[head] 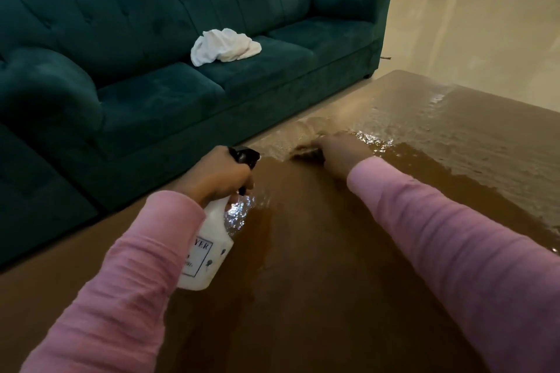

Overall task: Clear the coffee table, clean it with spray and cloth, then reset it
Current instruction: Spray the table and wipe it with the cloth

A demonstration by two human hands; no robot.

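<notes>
Two arms in pink sleeves (121, 281) reach over a broad brown counter (333, 297) that fills the lower half of the view. Its glossy top shows wet streaks and glinting droplets near both hands and toward the far edge. Beyond it, a long teal tufted sofa (145, 24) stands against a pale wall, with a crumpled white cloth (225, 45) on its middle cushion. Shiny cream floor (469, 24) stretches away at right. The left hand (222, 174) grips the black trigger head of a white spray bottle (209, 251), tilted over the counter's left side. Its boxed label shows only the letters "YER"; the smaller print is unreadable. The right hand (342, 151) lies farther out on the counter against a dark blurred object (306, 154); whether it grasps it cannot be told.
</notes>
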